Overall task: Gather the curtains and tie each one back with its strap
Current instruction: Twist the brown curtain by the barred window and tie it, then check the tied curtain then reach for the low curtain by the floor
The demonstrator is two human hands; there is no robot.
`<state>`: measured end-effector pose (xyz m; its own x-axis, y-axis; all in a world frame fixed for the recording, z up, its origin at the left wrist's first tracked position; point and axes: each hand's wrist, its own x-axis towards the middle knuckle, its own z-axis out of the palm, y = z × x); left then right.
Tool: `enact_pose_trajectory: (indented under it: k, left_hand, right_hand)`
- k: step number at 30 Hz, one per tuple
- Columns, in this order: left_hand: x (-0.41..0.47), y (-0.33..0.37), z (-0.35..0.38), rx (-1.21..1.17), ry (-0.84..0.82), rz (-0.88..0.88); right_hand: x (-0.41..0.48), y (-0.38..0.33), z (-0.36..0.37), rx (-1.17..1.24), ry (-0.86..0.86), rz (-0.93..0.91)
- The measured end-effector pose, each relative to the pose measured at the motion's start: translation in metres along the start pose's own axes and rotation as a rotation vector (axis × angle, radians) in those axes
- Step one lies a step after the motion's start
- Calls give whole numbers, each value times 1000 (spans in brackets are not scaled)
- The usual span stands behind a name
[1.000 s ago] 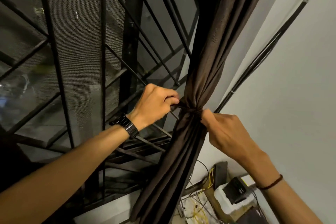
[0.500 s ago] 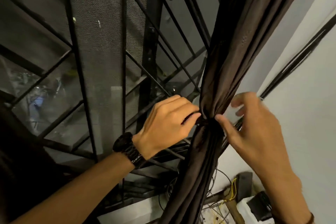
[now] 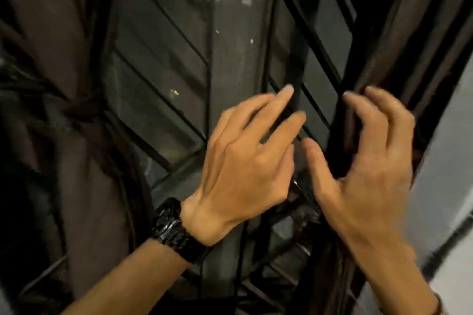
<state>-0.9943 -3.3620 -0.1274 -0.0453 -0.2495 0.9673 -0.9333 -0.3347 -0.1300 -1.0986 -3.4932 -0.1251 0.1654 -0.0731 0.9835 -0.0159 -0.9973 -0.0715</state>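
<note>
Two dark brown curtains hang at a barred window. The left curtain (image 3: 51, 59) is gathered and cinched by a knotted strap (image 3: 87, 110) at mid height. The right curtain (image 3: 399, 41) is bunched along the right edge; its tie is hidden behind my right hand (image 3: 368, 161). That hand hovers in front of it with fingers spread and curled, holding nothing. My left hand (image 3: 245, 161), with a black watch on the wrist, is open in front of the window bars, clear of both curtains. The frame is motion-blurred.
A black metal window grille (image 3: 212, 71) with diagonal bars and mesh fills the middle. A pale grey wall (image 3: 450, 148) lies at the right, crossed by a dark cable low down.
Both hands have let go of the right curtain's strap and opened. The view has swung left, bringing the tied left curtain into sight.
</note>
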Motion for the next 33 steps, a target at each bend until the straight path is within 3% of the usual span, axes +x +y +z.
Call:
enact_pose_trajectory:
  k: [7,17,20,23,25,27,29,33]
  left_hand:
    - [93,-32,-68,485,67,36]
    - [133,-37,-142,911,105,-86]
    - [142,-44,-171,777,254,-162]
    - [152,-46,-193,323,390,-516]
    - [164,-43,-201,73,330,-687]
    - [170,-42,-200,-36,179,-743]
    - [174,-38,-193,-80,51,-735]
    - [181,-27,-169,-34,-42,-643]
  right_hand:
    - [111,-38,25,66,98,-173]
    - [187,-108,32,248,-10,-393]
    - [218,-135,28,475,-74,-328]
    - [257,-160,26,736,-160,-218]
    - [283,-173,22,837,-164,-180]
    - [303,-178,21,848,-127,-173]
    - [317,-177,23,826,-90,-192]
    - [327,-157,17,664,8,-224]
